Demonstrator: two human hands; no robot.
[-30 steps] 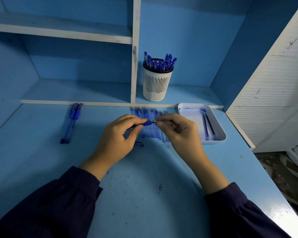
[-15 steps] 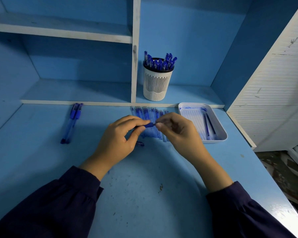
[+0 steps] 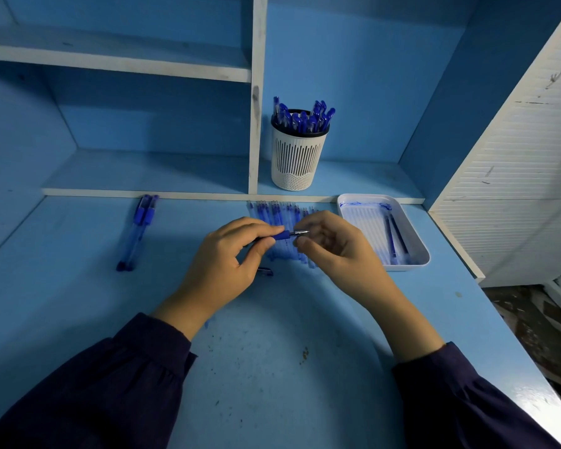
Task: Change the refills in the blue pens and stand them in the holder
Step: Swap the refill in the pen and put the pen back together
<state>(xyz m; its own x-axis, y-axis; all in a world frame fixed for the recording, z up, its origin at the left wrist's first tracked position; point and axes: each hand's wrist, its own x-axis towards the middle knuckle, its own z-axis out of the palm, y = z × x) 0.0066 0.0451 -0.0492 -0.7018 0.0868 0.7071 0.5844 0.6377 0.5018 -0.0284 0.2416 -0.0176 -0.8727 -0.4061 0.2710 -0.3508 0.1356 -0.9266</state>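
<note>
Crosswise, pen in left hand; tip points right toward right hand.

Dim, bluish light — glare on the desk at near right, perhaps daylight; wide-angle edges bow, soft shadows.

Matt painted desk, plastic holder.

Nothing here is legible to me: no lettering, brand or number shows on the pen I hold, on the white holder at upper middle, or on the white tray at right.
</note>
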